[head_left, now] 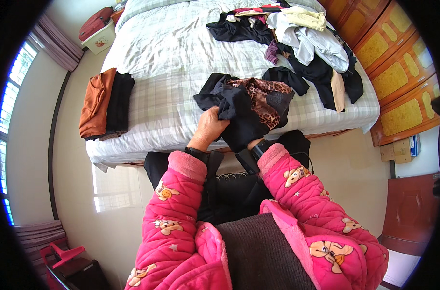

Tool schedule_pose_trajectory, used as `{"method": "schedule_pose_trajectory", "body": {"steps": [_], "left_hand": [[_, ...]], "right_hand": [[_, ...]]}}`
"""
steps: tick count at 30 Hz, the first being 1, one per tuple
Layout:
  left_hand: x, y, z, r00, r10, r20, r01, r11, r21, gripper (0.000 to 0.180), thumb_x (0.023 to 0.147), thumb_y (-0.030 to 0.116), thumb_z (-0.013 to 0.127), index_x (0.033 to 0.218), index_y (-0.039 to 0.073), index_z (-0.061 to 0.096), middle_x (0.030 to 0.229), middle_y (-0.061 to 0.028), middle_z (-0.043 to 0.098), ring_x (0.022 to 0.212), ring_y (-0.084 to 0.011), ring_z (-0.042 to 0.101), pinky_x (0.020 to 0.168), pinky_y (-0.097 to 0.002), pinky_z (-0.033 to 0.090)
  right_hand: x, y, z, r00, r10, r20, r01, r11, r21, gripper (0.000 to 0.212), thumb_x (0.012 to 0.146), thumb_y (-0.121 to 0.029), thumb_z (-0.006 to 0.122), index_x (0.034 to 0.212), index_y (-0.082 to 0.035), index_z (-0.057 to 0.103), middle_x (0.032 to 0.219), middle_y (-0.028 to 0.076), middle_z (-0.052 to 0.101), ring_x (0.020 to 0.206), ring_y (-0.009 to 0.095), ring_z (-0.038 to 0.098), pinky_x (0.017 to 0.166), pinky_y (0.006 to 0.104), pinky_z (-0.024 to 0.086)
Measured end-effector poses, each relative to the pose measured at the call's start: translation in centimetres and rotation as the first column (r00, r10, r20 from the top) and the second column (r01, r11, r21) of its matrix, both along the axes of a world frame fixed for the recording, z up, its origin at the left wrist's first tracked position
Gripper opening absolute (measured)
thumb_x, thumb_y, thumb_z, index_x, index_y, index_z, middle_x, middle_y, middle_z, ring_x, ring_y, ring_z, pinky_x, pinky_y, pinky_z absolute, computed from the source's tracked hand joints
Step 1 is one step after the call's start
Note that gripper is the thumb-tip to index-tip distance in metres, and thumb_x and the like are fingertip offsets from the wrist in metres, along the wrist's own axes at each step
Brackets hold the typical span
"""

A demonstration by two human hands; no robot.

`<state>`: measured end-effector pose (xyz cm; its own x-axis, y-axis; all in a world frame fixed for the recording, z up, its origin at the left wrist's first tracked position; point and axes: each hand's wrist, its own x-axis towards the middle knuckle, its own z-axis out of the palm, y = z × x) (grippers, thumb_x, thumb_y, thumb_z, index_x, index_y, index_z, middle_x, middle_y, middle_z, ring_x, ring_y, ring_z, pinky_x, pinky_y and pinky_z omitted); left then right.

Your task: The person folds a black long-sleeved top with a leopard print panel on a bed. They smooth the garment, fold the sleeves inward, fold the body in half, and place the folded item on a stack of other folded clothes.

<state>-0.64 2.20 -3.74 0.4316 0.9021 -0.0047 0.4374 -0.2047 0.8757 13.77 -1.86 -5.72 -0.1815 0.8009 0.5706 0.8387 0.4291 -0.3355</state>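
A black garment with a leopard-print section [266,99] lies bunched on the near edge of the bed [167,96]. My left hand [210,126] is closed on a gathered fold at its left side. My right hand [254,143] reaches under or into the black cloth; only a bit by the wrist shows, and its fingers are hidden. To the left, a folded orange garment [97,104] lies on and beside a stack of folded dark clothes [118,104] at the bed's corner.
A loose heap of clothes [307,41] in black, white and cream spreads over the bed's right side. Wooden cabinets [394,63] stand along the right wall. A red bag [95,23] sits on a white box [100,39] at the far left. Tiled floor surrounds the bed.
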Motion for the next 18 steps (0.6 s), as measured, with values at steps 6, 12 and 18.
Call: {"method": "schedule_pose_trajectory", "body": {"steps": [6,12,18], "left_hand": [[1.0,-1.8,0.2,0.989,0.012,0.147,-0.023,0.997,0.067,0.022,0.079,0.009,0.066,0.095,-0.005,0.063,0.085,-0.0192,0.066,0.08,-0.0286,0.064,0.073,-0.0363,0.049],[1.0,-2.4,0.7,0.985,0.028,0.172,-0.042,0.996,0.082,0.023,0.075,0.012,0.064,0.091,-0.004,0.06,0.087,-0.026,0.064,0.08,-0.0408,0.063,0.073,-0.0428,0.049],[1.9,-2.8,0.3,0.978,0.113,-0.175,-0.05,0.943,0.329,0.021,0.068,0.011,0.064,0.083,-0.001,0.059,0.081,-0.0247,0.064,0.08,-0.0456,0.062,0.072,-0.0509,0.05]], "right_hand": [[1.6,-0.3,-0.7,0.918,0.106,-0.383,-0.191,0.963,-0.191,0.049,0.089,-0.03,0.059,0.132,-0.007,0.051,0.134,0.016,0.051,0.127,0.03,0.046,0.108,0.0376,0.034],[1.7,-0.4,-2.0,0.871,0.122,-0.476,-0.254,0.941,-0.222,0.049,0.09,-0.028,0.058,0.133,-0.006,0.05,0.135,0.015,0.051,0.127,0.028,0.046,0.109,0.0367,0.033],[2.3,-0.9,-2.8,0.833,0.109,-0.543,-0.29,0.921,-0.26,0.049,0.091,-0.026,0.057,0.134,-0.005,0.049,0.136,0.014,0.05,0.128,0.027,0.046,0.109,0.0357,0.033]]}}
